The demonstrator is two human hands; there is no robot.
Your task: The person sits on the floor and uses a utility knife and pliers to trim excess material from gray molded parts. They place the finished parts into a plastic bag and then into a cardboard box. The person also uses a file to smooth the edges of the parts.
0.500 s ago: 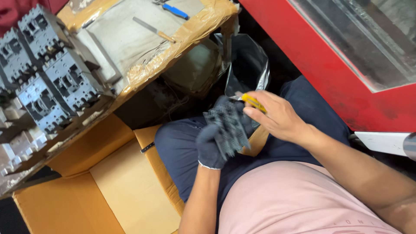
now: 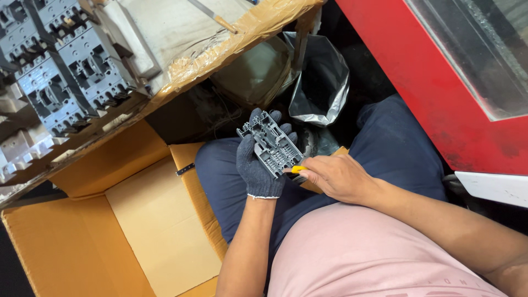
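Open cardboard box (image 2: pixel 132 231) lower left; grey moulded housings (image 2: pixel 60 71) stacked above; grey plastic bag (image 2: pixel 322 82); red panel (image 2: pixel 434 93).

We see a dark grey knitted glove with a thin white cuff on the left hand (image 2: pixel 263 165), and in it a mid-grey plastic part (image 2: pixel 271 144) ribbed with darker slots. The bare right hand (image 2: pixel 336 177) grips a tool with a bright yellow handle (image 2: pixel 297 169). Our trousers (image 2: pixel 396 143) are navy blue and the shirt (image 2: pixel 357 253) is pale pink. The open cardboard box (image 2: pixel 110 242) is a warm orange-tan. On the table (image 2: pixel 181 33), whose edge is wrapped in shiny brown tape, stand blue-grey plastic blocks (image 2: pixel 71 66) with black recesses. A bag (image 2: pixel 322 82) is glossy silver-black, and the cabinet (image 2: pixel 434 93) beside us is red.
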